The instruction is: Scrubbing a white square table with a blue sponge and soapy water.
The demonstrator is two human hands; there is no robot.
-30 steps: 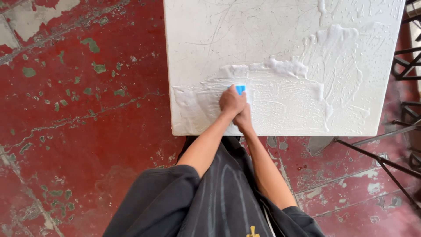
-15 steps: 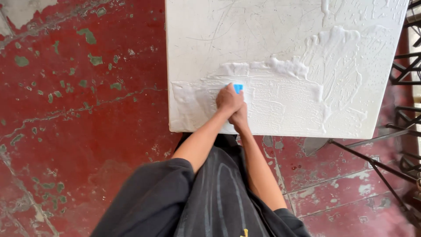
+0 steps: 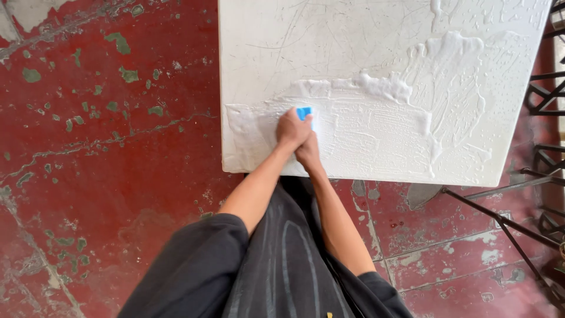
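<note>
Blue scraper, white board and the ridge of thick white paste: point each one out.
blue scraper [image 3: 304, 112], head view, on the blue corner showing above the hands.
white board [image 3: 282, 35], head view, on a bare scratched upper part.
ridge of thick white paste [image 3: 376, 87], head view, on its raised crest.

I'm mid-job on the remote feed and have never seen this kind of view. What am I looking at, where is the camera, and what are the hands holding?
There is no machine here: a person works with two bare hands, and the single camera sits on their head, looking down past their dark shirt. A white panel lies above a worn red floor; thick white paste is spread in ridges across it. The left hand and right hand press together on a small blue tool, mostly hidden in their grip. Black metal framing stands at the right.
</note>
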